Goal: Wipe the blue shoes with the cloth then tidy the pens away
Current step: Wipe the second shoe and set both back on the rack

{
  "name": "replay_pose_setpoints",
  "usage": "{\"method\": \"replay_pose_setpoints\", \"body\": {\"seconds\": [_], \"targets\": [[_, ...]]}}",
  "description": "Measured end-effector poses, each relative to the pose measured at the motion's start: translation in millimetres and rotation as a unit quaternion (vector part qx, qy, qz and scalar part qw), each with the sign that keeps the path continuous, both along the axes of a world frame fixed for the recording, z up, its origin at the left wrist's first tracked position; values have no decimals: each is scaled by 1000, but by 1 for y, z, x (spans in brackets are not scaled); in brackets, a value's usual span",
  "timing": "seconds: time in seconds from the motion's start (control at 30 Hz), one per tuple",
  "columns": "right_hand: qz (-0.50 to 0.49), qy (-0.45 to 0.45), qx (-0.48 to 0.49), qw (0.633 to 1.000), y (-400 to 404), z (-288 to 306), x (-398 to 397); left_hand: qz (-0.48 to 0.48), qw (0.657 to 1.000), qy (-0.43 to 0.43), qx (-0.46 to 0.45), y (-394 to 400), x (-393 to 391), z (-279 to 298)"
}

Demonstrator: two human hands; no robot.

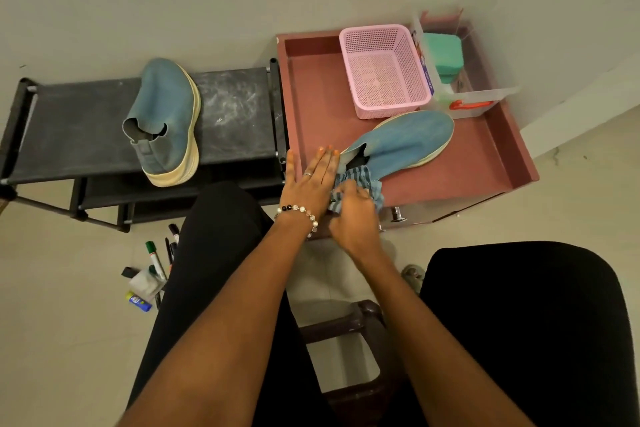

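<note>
- Pens (162,258) lie scattered on the floor at the far left, beside the person's left leg, well apart from both hands; I count about five, but the leg cuts some off, so the number is unsure. A small white box (143,282) and a little blue-and-yellow tube (138,302) sit among them.
- Shoes: two blue ones. The left shoe (166,118) stands alone on the black rack (239,114), toe toward the wall, away from the hands.
- Left hand (310,180), with a ring and a bead bracelet, lies flat with fingers straight and together, pressed against the heel end of the right shoe (405,140), gripping nothing.
- Cloth (353,180), one, striped blue, is bunched at the shoe's heel, just beside the left hand and under the right.
- Right hand (353,215) has its fingers curled down into the cloth, holding it against the shoe; the fingertips are buried in the folds.
- Right shoe lies in the red tray (491,152), toe pointing to the far right; its heel is hidden by hands and cloth.
- Behind it stand one pink basket (384,69), touching the toe or nearly so, and one clear box (481,99) with a green block inside; its other contents are hard to make out.
</note>
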State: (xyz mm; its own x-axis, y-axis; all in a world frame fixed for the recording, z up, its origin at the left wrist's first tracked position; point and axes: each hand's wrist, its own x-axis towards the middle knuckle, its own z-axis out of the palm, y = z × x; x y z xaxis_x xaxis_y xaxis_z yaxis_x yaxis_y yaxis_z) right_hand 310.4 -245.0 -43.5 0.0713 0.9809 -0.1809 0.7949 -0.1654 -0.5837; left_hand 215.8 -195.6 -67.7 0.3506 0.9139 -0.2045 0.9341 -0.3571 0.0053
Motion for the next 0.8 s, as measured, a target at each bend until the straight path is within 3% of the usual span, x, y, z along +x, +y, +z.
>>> {"method": "replay_pose_setpoints", "body": {"seconds": [0.07, 0.13, 0.23, 0.37, 0.57, 0.67, 0.73, 0.8], "targets": [[84, -39, 51, 994, -3, -2, 27, 0, 1000, -11, 0, 1, -1, -1], [161, -157, 97, 970, 4, -6, 51, 0, 1000, -16, 0, 2, 0, -3], [144, -227, 73, 961, 19, -15, 41, 3, 1000, -18, -5, 3, -1, -4], [21, -133, -9, 991, 18, -7, -2, 0, 1000, -25, -13, 3, -1, -7], [57, 11, -52, 997, 21, 21, 52, 8, 998, -47, -31, 4, -2, -11], [-111, 62, 15, 992, 47, 30, 63, 13, 997, -51, -56, 5, -2, -9], [-192, 73, 43, 978, 50, 29, 54, 17, 997, -51, -59, 5, -1, -9], [-119, 21, 11, 993, 37, 12, 30, 16, 997, -52, -56, 5, -1, -9]]}}
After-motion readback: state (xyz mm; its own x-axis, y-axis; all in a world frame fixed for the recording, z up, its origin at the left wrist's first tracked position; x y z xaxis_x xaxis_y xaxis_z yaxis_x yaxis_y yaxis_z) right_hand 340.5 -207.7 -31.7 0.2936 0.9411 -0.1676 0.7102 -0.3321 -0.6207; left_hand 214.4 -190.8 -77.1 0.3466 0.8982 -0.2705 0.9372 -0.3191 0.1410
